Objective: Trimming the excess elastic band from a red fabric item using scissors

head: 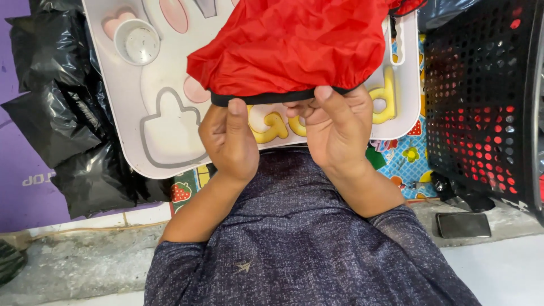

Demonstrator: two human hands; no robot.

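A red garment (294, 45) with a black elastic edge hangs over a white plastic tray-like board (170, 85). My left hand (229, 139) pinches the black edge at its left side, thumb pressed upward. My right hand (334, 124) grips the same edge just to the right, thumb on top. Both hands are close together over my lap, which is covered in dark blue-grey fabric (294, 226).
A small white cup (137, 41) sits in the board's upper left. Black plastic bags (62, 107) lie at the left. A black perforated crate (481, 102) with red contents stands at the right. A dark phone (463, 225) lies on the concrete floor nearby.
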